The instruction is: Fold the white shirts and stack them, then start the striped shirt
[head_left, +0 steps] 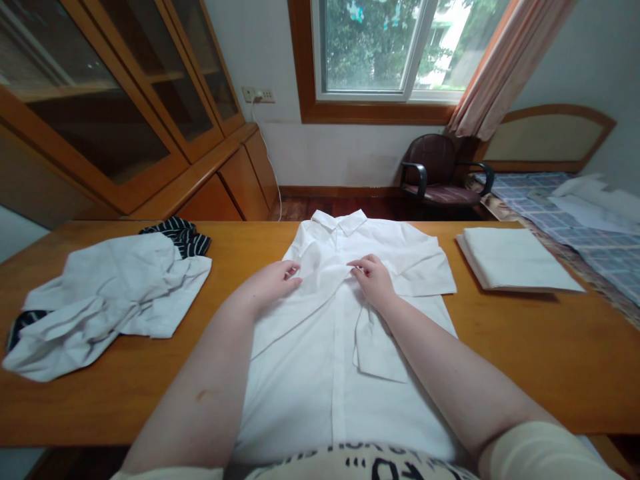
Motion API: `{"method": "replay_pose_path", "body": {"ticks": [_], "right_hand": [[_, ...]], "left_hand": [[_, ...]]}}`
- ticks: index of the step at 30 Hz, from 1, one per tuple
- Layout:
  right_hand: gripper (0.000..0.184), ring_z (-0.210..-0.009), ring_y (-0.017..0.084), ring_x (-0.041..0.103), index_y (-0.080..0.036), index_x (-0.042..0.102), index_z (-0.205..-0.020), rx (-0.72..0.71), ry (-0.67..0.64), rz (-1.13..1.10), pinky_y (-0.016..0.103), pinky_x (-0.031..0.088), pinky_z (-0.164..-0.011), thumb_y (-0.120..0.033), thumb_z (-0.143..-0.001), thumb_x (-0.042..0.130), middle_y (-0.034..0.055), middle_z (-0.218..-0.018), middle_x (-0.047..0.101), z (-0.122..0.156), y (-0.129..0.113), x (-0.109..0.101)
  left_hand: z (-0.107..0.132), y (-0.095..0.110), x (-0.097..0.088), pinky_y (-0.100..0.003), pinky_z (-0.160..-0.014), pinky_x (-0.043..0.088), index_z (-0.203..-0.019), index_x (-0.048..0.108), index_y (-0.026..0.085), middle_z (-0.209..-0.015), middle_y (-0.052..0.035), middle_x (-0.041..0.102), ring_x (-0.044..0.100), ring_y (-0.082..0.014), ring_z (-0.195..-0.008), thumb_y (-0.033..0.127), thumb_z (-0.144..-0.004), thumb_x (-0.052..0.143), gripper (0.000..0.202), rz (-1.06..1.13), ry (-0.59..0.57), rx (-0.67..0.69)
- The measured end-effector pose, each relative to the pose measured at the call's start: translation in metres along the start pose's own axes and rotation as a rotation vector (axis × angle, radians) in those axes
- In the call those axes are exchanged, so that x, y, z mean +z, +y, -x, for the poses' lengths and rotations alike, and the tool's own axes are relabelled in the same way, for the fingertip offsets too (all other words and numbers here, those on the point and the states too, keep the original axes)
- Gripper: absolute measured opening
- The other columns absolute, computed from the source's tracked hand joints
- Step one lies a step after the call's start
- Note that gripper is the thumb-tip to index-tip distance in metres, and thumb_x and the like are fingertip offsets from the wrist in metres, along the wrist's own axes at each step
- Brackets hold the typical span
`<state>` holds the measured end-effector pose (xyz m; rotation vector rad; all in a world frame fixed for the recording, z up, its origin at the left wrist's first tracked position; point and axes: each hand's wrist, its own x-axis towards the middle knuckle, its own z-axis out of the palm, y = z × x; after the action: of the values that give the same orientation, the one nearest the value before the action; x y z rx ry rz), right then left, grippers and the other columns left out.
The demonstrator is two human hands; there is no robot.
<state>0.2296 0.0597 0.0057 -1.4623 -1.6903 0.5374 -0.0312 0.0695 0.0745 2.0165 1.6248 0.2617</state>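
Observation:
A white collared shirt (pixel 310 387) lies front side up on the wooden table, collar at the far edge and hem toward me. One sleeve is laid across its chest, and the other is bent with its cuff (pixel 383 360) resting on the body. My right hand (pixel 373 280) pinches the shirt's raised cloth near the middle of the chest, thumb and fingertips together. At the shirt's left edge, my left hand (pixel 277 283) rests against the fabric. Its fingers are loosely curled, with a gap between thumb and fingertips.
On the wooden table (pixel 235 247), a crumpled pile of white cloth (pixel 120 280) with black striped fabric (pixel 175 233) lies left. A folded white stack (pixel 517 257) lies right. Beyond are a glass-door cabinet (pixel 200 157), an armchair (pixel 435 170) and a bed (pixel 575 207).

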Motion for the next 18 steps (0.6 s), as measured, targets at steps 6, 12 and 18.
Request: {"method": "replay_pose_path", "body": {"ticks": [6,12,18], "right_hand": [[0.029,-0.060,0.014,0.054,-0.019,0.073,-0.097,0.190,-0.005,-0.316,0.027,0.040,-0.063,-0.032,-0.079,0.054,-0.0021,-0.061,0.061,-0.001,0.003,0.000],[0.036,-0.048,0.011,0.047,-0.018,0.070,-0.103,0.264,-0.022,-0.441,0.024,0.036,-0.053,-0.037,-0.079,0.052,-0.0027,-0.060,0.062,-0.002,0.003,0.000],[0.033,-0.048,0.011,0.045,-0.018,0.067,-0.102,0.255,-0.008,-0.404,0.023,0.034,-0.052,-0.032,-0.078,0.050,-0.0038,-0.058,0.061,-0.006,0.005,0.000]], "left_hand": [[0.001,0.001,0.008,-0.032,-0.091,0.043,-0.134,0.047,0.021,-0.135,-0.0127,0.053,0.053,-0.0272,-0.119,0.051,-0.078,0.053,0.064,-0.069,0.001,-0.031],[-0.003,0.001,0.007,-0.029,-0.068,0.044,-0.102,0.063,0.021,-0.096,-0.0076,0.068,0.063,-0.0237,-0.087,0.045,-0.080,0.048,0.037,-0.068,0.034,-0.128],[0.011,0.027,0.013,-0.024,-0.053,0.036,-0.075,0.063,0.020,-0.068,0.0007,0.064,0.052,-0.0130,-0.057,0.037,-0.076,0.052,0.020,0.201,-0.523,0.125]]}}
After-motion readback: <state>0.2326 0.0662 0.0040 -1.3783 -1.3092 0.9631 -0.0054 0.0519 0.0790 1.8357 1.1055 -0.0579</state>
